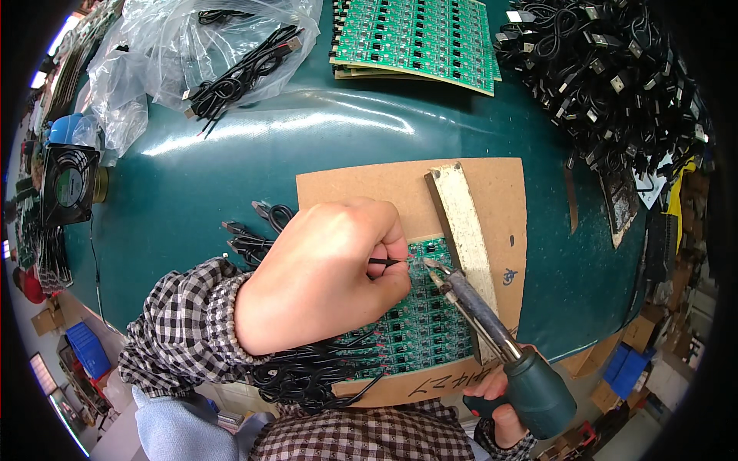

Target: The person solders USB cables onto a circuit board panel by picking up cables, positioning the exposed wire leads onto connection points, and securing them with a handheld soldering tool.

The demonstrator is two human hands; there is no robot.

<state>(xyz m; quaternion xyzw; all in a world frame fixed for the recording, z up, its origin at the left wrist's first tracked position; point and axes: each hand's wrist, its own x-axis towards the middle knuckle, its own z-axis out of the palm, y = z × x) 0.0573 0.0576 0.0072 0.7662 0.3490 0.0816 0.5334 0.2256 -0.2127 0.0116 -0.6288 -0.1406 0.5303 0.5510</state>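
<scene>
My left hand (323,261) pinches the end of a thin black cable (382,262) between thumb and forefinger, over the upper edge of a green circuit board panel (430,323). My right hand (500,407) is closed round the dark green handle of a soldering iron (492,323), whose tip is near the cable end; whether they touch I cannot tell. A worn metal bar (466,230) lies along the panel's right side. Beneath both is a brown board (361,184). Black cables (300,376) with reddish wire ends run from the panel's lower left, partly hidden by my forearm.
Stacked green circuit panels (415,42) are at the back. A big heap of black USB cables (607,77) fills the far right. Far left are a clear plastic bag (169,54) with cables on it and a small black fan (69,184). More cables (257,238) lie beyond my left wrist.
</scene>
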